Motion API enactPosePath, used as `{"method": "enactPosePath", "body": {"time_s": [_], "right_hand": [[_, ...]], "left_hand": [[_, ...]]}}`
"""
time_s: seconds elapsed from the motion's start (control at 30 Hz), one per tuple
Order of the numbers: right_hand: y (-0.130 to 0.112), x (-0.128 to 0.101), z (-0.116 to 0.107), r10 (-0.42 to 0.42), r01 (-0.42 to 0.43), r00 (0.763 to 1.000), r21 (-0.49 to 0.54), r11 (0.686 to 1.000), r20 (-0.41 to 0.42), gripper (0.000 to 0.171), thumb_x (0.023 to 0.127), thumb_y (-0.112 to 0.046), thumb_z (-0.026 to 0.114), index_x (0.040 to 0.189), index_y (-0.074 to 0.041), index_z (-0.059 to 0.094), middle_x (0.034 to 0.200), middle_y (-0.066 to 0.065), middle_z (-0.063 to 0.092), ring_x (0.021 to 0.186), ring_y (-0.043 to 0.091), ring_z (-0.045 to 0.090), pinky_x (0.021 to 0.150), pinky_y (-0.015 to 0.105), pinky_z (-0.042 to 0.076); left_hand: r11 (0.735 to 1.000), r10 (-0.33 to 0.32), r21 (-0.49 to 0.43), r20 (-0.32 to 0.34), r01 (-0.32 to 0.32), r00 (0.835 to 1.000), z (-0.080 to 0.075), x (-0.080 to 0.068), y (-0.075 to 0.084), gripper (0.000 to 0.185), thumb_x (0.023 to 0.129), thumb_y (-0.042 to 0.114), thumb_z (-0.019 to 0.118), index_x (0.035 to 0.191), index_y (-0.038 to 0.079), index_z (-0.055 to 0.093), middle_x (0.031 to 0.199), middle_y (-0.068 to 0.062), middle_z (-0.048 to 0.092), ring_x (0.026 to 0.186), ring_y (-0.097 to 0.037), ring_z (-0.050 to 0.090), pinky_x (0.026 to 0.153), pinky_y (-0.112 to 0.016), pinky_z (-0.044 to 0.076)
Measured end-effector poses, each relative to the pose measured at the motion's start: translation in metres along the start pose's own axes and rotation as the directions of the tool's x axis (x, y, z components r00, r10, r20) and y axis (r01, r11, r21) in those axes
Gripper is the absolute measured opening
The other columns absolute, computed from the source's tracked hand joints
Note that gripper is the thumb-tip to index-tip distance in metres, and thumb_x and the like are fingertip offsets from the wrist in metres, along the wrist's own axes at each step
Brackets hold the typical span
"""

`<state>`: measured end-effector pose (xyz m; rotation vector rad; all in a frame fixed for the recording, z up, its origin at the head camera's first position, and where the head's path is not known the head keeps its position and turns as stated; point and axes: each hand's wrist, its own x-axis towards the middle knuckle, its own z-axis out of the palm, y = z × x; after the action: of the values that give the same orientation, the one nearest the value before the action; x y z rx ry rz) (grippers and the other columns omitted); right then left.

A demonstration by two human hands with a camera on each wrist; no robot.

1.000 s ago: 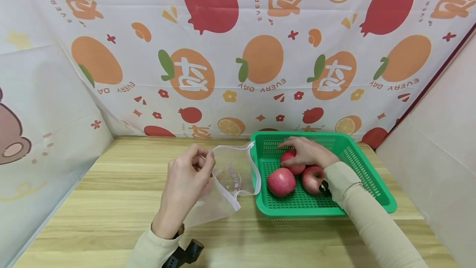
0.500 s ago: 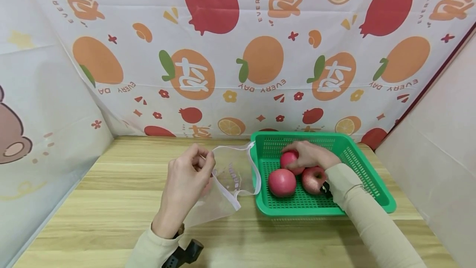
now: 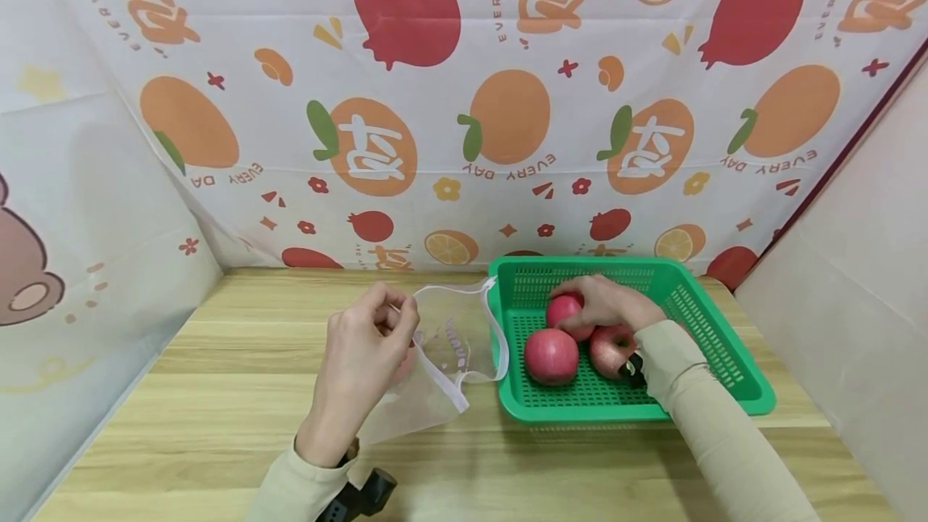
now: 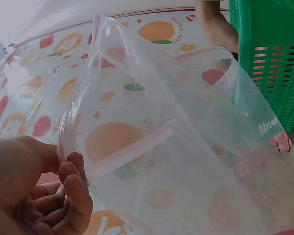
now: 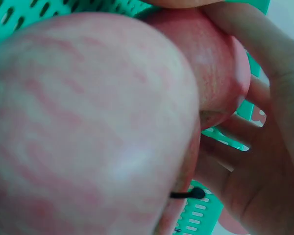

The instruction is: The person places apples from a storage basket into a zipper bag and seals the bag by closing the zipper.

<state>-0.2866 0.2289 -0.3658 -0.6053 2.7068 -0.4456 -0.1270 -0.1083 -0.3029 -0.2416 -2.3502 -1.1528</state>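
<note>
Pale wood-grain surface [image 3: 217, 393] fills the lower frame. At lower centre the left hand [image 3: 362, 361] pinches the rim of a clear plastic zip bag with pink print [image 3: 442, 361], holding its mouth open toward the green perforated plastic basket [image 3: 725, 361] at right of centre; in the wrist view the bag's small white lettering is too blurred to read. Inside the basket lie three red apples: the nearest red apple [image 3: 551, 355], a second red apple [image 3: 611, 349] beside it, and behind them the far red apple [image 3: 565, 311], which the right hand [image 3: 605, 304] grips with curled fingers. Behind, the fruit-patterned backdrop cloth [image 3: 464, 103] reads "EVERY DAY".
</note>
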Motion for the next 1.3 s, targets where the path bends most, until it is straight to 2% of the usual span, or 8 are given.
{"method": "enactPosePath", "body": {"time_s": [0.2, 0.37, 0.53, 0.83, 1.17, 1.3], "right_hand": [[0.003, 0.001, -0.002, -0.053, 0.053, 0.998, -0.005, 0.999, -0.034, 0.06, 0.084, -0.04, 0.079, 0.138, -0.019, 0.063, 0.125, 0.004, 0.067, 0.106, 0.022, 0.061, 0.091, 0.043, 0.056], [0.004, 0.0, -0.003, -0.076, 0.078, 0.993, 0.017, 0.997, -0.092, 0.059, 0.085, -0.04, 0.079, 0.137, -0.019, 0.064, 0.131, 0.004, 0.064, 0.112, 0.023, 0.059, 0.091, 0.043, 0.056], [0.001, -0.002, -0.006, -0.116, 0.126, 0.976, 0.041, 0.991, -0.184, 0.059, 0.084, -0.042, 0.082, 0.136, -0.021, 0.065, 0.133, 0.003, 0.064, 0.114, 0.024, 0.06, 0.09, 0.044, 0.057], [-0.007, -0.01, -0.013, -0.138, 0.168, 0.952, 0.09, 0.982, -0.271, 0.061, 0.082, -0.045, 0.084, 0.136, -0.024, 0.065, 0.133, 0.001, 0.063, 0.117, 0.024, 0.057, 0.085, 0.043, 0.059], [-0.008, -0.019, -0.016, -0.176, 0.266, 0.923, 0.236, 0.935, -0.341, 0.062, 0.08, -0.045, 0.086, 0.135, -0.028, 0.063, 0.13, -0.003, 0.063, 0.112, 0.022, 0.06, 0.082, 0.039, 0.06], [-0.01, -0.02, -0.016, -0.182, 0.291, 0.927, 0.325, 0.9, -0.327, 0.062, 0.079, -0.043, 0.087, 0.135, -0.033, 0.062, 0.131, -0.004, 0.062, 0.114, 0.025, 0.06, 0.084, 0.04, 0.06]], "left_hand": [[1.0, -0.007, -0.002, 0.001, 0.007, 1.0, 0.0, 0.0, 0.001, 0.015, 0.095, 0.003, 0.064, 0.081, 0.009, 0.063, 0.054, 0.007, 0.055, 0.041, -0.005, 0.043, 0.04, -0.021, 0.035], [1.0, -0.003, 0.002, 0.0, 0.003, 1.0, 0.0, 0.0, 0.002, 0.016, 0.095, 0.002, 0.064, 0.08, 0.009, 0.063, 0.054, 0.008, 0.054, 0.041, -0.004, 0.041, 0.04, -0.021, 0.034], [1.0, 0.005, 0.001, 0.002, -0.005, 1.0, -0.001, 0.0, 0.001, 0.015, 0.094, 0.002, 0.064, 0.081, 0.009, 0.063, 0.054, 0.008, 0.053, 0.041, -0.005, 0.041, 0.04, -0.021, 0.033], [1.0, 0.008, -0.002, 0.004, -0.008, 1.0, -0.001, 0.0, 0.002, 0.016, 0.094, 0.001, 0.063, 0.081, 0.009, 0.063, 0.053, 0.009, 0.052, 0.041, -0.004, 0.041, 0.04, -0.02, 0.033], [1.0, 0.013, 0.012, 0.002, -0.013, 1.0, -0.001, 0.0, 0.002, 0.016, 0.094, 0.001, 0.064, 0.08, 0.008, 0.063, 0.053, 0.009, 0.051, 0.041, -0.005, 0.04, 0.04, -0.02, 0.032], [1.0, 0.014, 0.013, 0.001, -0.014, 1.0, 0.0, 0.0, 0.003, 0.016, 0.094, 0.001, 0.064, 0.08, 0.008, 0.063, 0.053, 0.009, 0.051, 0.041, -0.005, 0.039, 0.04, -0.02, 0.032]]}}
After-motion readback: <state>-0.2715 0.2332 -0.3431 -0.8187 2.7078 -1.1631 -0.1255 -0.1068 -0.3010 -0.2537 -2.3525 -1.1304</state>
